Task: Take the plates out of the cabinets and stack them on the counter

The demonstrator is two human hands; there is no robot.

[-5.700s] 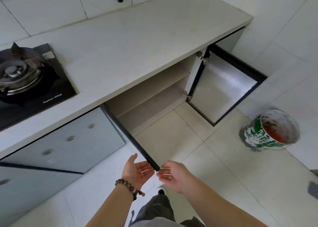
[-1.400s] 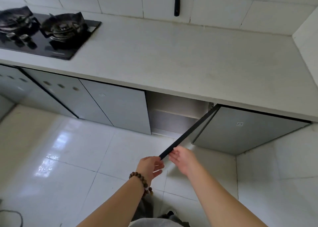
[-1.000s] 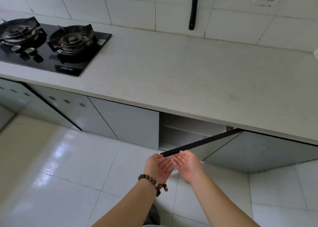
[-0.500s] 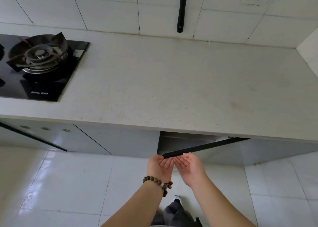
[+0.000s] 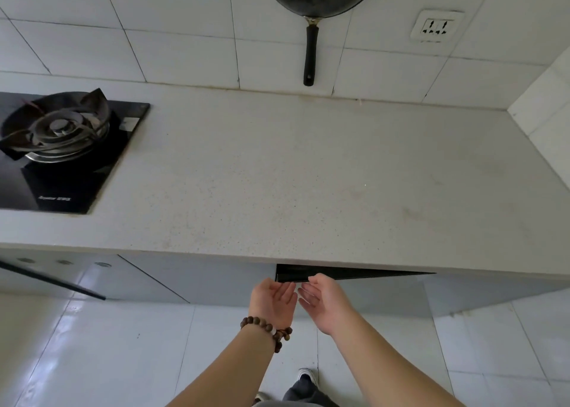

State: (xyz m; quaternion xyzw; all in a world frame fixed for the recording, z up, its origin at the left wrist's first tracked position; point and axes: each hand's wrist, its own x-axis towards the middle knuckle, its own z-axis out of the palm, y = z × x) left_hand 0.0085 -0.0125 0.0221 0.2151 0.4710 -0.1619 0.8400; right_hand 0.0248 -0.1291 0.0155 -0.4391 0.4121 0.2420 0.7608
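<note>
Only a narrow cabinet gap shows under the overhanging counter.

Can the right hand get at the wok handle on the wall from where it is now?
Probably yes. The right hand is low, at the cabinet door edge under the counter, and holds nothing. No objects sit on the counter between it and the wok handle, though it means a long reach across.

The counter is pale grey with fine dark speckles. At its left edge sits a glossy black stove. The cabinet doors are plain grey and the wrist beads brown.
</note>
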